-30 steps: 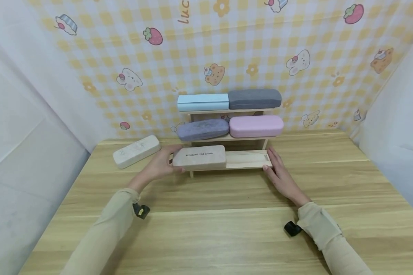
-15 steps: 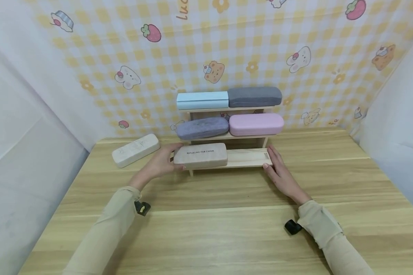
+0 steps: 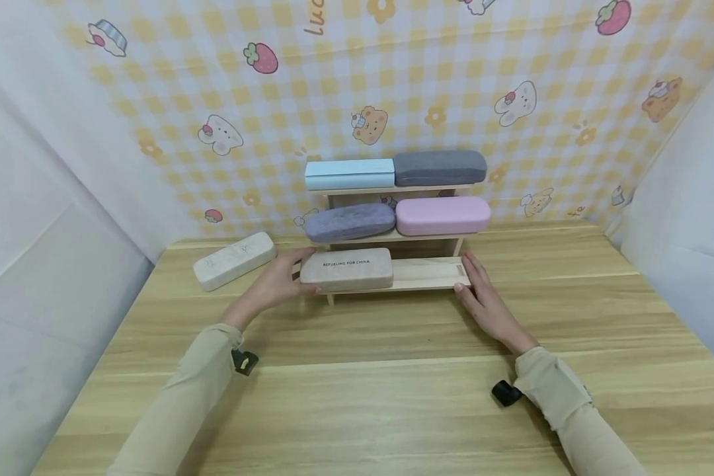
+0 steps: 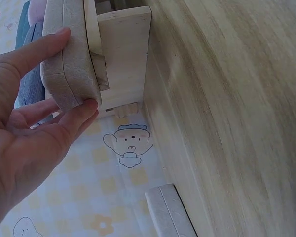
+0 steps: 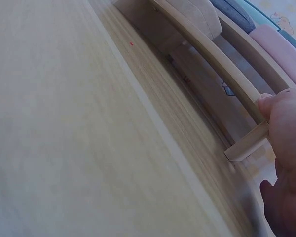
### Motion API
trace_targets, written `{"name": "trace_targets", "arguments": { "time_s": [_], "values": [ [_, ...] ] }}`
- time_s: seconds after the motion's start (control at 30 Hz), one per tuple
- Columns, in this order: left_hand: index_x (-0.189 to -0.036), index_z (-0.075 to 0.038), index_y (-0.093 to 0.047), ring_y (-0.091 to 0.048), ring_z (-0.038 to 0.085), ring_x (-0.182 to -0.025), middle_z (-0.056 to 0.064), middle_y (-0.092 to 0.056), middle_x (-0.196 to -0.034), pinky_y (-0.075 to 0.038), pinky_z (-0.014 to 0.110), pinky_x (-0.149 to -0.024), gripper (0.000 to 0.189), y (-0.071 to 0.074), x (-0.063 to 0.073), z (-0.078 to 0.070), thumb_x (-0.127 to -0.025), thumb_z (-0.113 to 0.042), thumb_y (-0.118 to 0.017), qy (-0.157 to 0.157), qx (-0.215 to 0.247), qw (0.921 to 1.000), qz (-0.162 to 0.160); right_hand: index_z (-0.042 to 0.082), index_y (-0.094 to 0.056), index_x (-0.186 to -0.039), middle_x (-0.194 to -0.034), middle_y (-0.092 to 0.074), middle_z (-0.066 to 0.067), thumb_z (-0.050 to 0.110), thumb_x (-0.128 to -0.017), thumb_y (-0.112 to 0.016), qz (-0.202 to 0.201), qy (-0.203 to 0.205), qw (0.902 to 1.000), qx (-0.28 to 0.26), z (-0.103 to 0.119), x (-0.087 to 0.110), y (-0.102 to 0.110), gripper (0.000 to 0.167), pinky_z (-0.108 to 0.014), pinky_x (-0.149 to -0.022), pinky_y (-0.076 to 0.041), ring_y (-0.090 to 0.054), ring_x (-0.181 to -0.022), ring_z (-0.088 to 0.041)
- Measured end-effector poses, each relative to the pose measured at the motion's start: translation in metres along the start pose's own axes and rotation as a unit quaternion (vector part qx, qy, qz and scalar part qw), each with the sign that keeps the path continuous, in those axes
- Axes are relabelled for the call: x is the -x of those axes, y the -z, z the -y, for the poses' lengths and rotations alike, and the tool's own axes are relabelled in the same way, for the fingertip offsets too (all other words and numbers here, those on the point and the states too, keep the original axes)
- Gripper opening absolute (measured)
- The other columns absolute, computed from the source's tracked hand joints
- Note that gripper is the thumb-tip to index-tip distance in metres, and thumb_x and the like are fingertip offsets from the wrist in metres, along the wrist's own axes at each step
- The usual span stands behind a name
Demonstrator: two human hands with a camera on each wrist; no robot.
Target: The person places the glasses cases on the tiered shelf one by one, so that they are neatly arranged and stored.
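Note:
My left hand (image 3: 278, 282) holds the left end of a beige glasses case (image 3: 348, 272), lettered "REFUELING FOR CHINA", on the left half of the lowest step of a wooden rack (image 3: 425, 271). In the left wrist view, the thumb lies on one side of the beige case (image 4: 71, 59) and the fingertips on the other. My right hand (image 3: 483, 303) grips the right end of that same step. The right wrist view has its thumb on the front edge of the step (image 5: 212, 59); some fingers are hidden there.
A light blue case (image 3: 350, 174) and a grey case (image 3: 440, 168) share the top step. On the middle step lie a mottled purple-blue case (image 3: 351, 223) and a pink case (image 3: 443, 216). A white case (image 3: 235, 260) rests on the table (image 3: 363, 396) at left.
The beige case has shifted very slightly right on the step, with my left hand at its end. My right hand stays at the rack. The head view has tilted slightly.

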State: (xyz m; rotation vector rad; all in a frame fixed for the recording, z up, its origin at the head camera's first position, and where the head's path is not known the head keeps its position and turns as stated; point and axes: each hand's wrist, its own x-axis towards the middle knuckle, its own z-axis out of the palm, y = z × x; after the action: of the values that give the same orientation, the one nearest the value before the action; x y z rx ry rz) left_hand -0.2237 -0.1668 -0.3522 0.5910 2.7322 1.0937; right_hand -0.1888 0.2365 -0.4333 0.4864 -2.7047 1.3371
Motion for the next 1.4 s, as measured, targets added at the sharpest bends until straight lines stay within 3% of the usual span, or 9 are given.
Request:
{"name": "trace_targets", "arguments": {
  "time_s": [0.1, 0.2, 0.33, 0.43, 0.63, 0.9, 1.03, 1.27, 1.4],
  "values": [
    [-0.149, 0.009, -0.038, -0.039, 0.044, -0.145, 0.027, -0.042, -0.155, -0.041, 0.055, -0.114, 0.083, 0.001, 0.002, 0.003, -0.081, -0.009, -0.082, -0.008, -0.002, 1.0000, -0.003, -0.002, -0.011, -0.160, -0.168, -0.004, -0.025, 0.019, -0.108, -0.044, 0.002, 0.000, 1.0000, 0.000, 0.000, 0.000, -0.001, 0.065, -0.070, -0.120, -0.015, -0.007, -0.155, -0.049],
    [-0.152, 0.008, -0.032, -0.035, 0.045, -0.146, 0.028, -0.036, -0.157, -0.041, 0.057, -0.114, 0.087, 0.005, 0.009, 0.007, -0.083, -0.014, -0.081, 0.004, 0.014, 0.9999, 0.002, -0.001, -0.012, -0.160, -0.168, -0.004, -0.025, 0.018, -0.108, -0.044, 0.003, 0.000, 1.0000, -0.003, 0.000, 0.001, -0.002, 0.065, -0.069, -0.120, -0.018, -0.008, -0.154, -0.048],
    [-0.156, 0.007, -0.021, -0.026, 0.048, -0.149, 0.031, -0.025, -0.161, -0.038, 0.059, -0.115, 0.091, 0.017, 0.024, 0.015, -0.087, -0.014, -0.076, 0.031, 0.036, 0.9988, 0.007, -0.001, -0.013, -0.160, -0.168, -0.005, -0.024, 0.018, -0.107, -0.045, -0.001, -0.001, 1.0000, -0.003, 0.000, 0.001, -0.003, 0.065, -0.068, -0.119, -0.020, -0.011, -0.154, -0.048],
    [-0.155, 0.009, -0.021, -0.026, 0.052, -0.147, 0.034, -0.025, -0.160, -0.037, 0.063, -0.114, 0.088, 0.028, 0.038, 0.023, -0.088, -0.011, -0.074, 0.033, 0.027, 0.9991, -0.002, -0.002, -0.013, -0.160, -0.168, -0.006, -0.025, 0.019, -0.107, -0.045, -0.005, -0.001, 1.0000, -0.001, 0.000, 0.001, -0.003, 0.065, -0.069, -0.119, -0.019, -0.011, -0.154, -0.049],
    [-0.152, 0.009, -0.031, -0.031, 0.055, -0.143, 0.035, -0.031, -0.157, -0.040, 0.064, -0.110, 0.080, 0.051, 0.065, 0.040, -0.088, -0.012, -0.075, 0.047, -0.018, 0.9975, -0.050, -0.004, -0.013, -0.159, -0.168, -0.005, -0.026, 0.020, -0.108, -0.044, -0.005, 0.002, 1.0000, 0.002, -0.001, 0.001, -0.002, 0.065, -0.070, -0.119, -0.017, -0.009, -0.154, -0.050],
    [-0.150, 0.008, -0.035, -0.034, 0.058, -0.140, 0.038, -0.035, -0.153, -0.037, 0.072, -0.106, 0.076, 0.078, 0.091, 0.064, -0.089, -0.015, -0.073, 0.085, -0.058, 0.9871, -0.122, -0.003, -0.011, -0.160, -0.168, -0.004, -0.024, 0.021, -0.108, -0.044, 0.002, -0.002, 1.0000, 0.000, 0.000, 0.000, 0.000, 0.066, -0.070, -0.119, -0.018, -0.008, -0.154, -0.048],
    [-0.149, 0.010, -0.035, -0.035, 0.059, -0.137, 0.039, -0.036, -0.151, -0.037, 0.074, -0.103, 0.075, 0.085, 0.098, 0.079, -0.089, -0.015, -0.073, 0.091, -0.069, 0.9826, -0.146, -0.003, -0.012, -0.160, -0.168, -0.005, -0.024, 0.018, -0.107, -0.045, 0.000, -0.001, 1.0000, -0.003, 0.001, 0.000, 0.000, 0.065, -0.069, -0.119, -0.019, -0.009, -0.154, -0.048],
    [-0.153, 0.010, -0.026, -0.028, 0.064, -0.137, 0.041, -0.026, -0.155, -0.029, 0.076, -0.106, 0.082, 0.091, 0.098, 0.103, -0.093, -0.027, -0.069, 0.144, -0.066, 0.9788, -0.130, -0.002, -0.011, -0.160, -0.168, -0.004, -0.025, 0.021, -0.108, -0.044, 0.001, -0.001, 1.0000, 0.001, 0.000, 0.000, 0.000, 0.066, -0.070, -0.119, -0.017, -0.008, -0.154, -0.049],
    [-0.155, 0.008, -0.021, -0.028, 0.064, -0.138, 0.041, -0.023, -0.157, -0.031, 0.076, -0.105, 0.084, 0.094, 0.094, 0.112, -0.095, -0.029, -0.068, 0.164, -0.041, 0.9774, -0.126, -0.002, -0.011, -0.160, -0.168, -0.004, -0.025, 0.021, -0.108, -0.044, -0.001, -0.001, 1.0000, 0.001, -0.001, 0.001, 0.000, 0.066, -0.070, -0.119, -0.016, -0.008, -0.154, -0.049]
  ]
}}
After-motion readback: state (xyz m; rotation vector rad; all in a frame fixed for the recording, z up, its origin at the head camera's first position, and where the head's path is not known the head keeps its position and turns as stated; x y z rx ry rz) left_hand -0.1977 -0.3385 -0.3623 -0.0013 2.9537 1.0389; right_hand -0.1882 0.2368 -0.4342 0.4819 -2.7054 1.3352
